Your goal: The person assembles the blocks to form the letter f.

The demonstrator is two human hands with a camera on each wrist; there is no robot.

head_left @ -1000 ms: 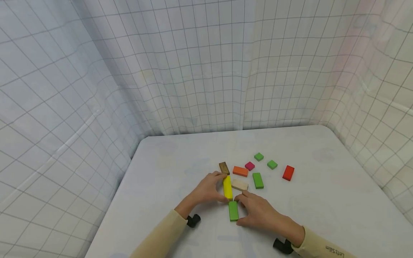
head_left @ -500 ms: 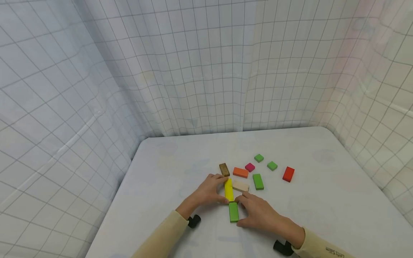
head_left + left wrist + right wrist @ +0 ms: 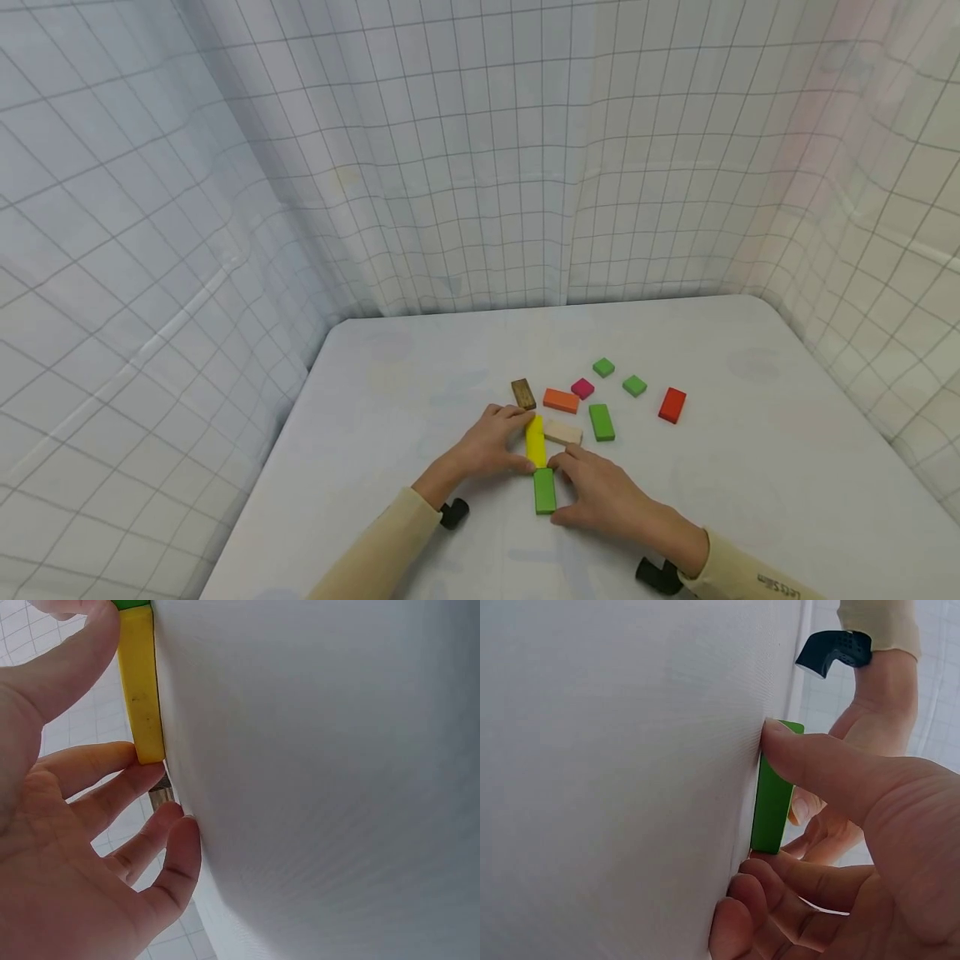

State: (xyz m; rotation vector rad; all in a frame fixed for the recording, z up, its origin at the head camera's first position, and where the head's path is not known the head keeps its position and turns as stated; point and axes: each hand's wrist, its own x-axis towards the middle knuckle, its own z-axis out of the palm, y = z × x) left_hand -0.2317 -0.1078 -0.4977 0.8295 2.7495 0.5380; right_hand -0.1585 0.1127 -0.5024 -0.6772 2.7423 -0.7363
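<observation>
Head view: A person's left hand (image 3: 483, 442), thumb and fingers parted, pinches a yellow block (image 3: 536, 442) by its ends on a white table (image 3: 420, 367), while the right hand (image 3: 600, 492) likewise holds a green block (image 3: 545, 492) end to end with it. A cream block (image 3: 563, 432) crowds the yellow one's right side; a brown block (image 3: 523, 394) lies just past the left fingertips. Beyond are orange (image 3: 561, 401), pink (image 3: 582, 388), longer green (image 3: 602, 422) and, well apart, red (image 3: 672, 405) pieces.

Left wrist view: Thumb and forefinger span the dark-specked yellow block; fingers partly hide the brown one.

Right wrist view: Thumb and forefinger grip the green block, the left hand and a black wrist device (image 3: 832, 651) behind it.
</observation>
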